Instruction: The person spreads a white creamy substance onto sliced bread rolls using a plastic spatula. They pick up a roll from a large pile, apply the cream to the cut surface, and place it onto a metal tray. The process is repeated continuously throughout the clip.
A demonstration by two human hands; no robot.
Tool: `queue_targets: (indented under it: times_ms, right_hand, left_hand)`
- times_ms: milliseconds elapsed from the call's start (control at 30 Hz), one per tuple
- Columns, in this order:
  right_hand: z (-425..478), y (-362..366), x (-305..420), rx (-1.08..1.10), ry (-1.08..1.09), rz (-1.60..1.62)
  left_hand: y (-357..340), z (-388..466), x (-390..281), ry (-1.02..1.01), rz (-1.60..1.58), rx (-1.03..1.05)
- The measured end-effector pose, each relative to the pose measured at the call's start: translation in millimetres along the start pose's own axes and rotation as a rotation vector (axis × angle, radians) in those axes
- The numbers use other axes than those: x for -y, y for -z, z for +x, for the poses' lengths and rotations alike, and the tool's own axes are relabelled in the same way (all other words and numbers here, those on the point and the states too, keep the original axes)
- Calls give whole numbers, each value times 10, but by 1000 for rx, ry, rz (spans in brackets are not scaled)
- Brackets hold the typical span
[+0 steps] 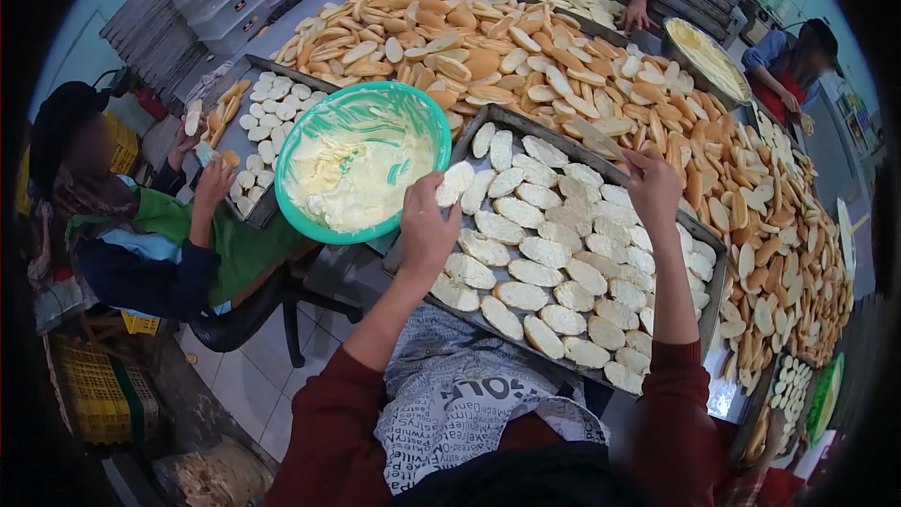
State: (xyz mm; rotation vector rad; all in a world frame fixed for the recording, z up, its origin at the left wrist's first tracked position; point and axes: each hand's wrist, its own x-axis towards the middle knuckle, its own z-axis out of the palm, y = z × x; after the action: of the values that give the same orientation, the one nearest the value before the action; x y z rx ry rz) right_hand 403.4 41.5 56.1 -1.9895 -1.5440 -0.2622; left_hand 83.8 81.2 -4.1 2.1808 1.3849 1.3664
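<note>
Between the fingers of my left hand [431, 225] is an oval bread slice [456, 183] with a pale, coated-looking face. My right hand [653, 190] grips a flat spreading tool [597, 139] whose blade points left, over the tray's far rim and against the bread pile. Below both hands a dark metal baking tray [719, 274] holds rows of oval bread slices [545, 252] topped with a pale spread. At the tray's left stands a green plastic basin [283, 186], its inside smeared with creamy spread [352, 176]. My left hand is close to its right rim.
A large heap of split bread rolls [486, 63] covers the table beyond the tray. At left, a person in a green apron [246, 239] works over another tray [264, 208]. Other people work across the table beside a tray [542, 0] and a cream-filled bowl [707, 60].
</note>
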Motion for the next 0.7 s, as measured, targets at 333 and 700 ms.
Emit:
queue_targets:
  times_ms: [333, 700]
  right_hand:
    - [-277, 334, -276, -69, -102, 160]
    - [-357, 382, -171, -71, -117, 212]
  left_hand:
    - [-418, 235, 82, -315, 863, 10]
    - [-525, 189, 307, -540, 1136, 95]
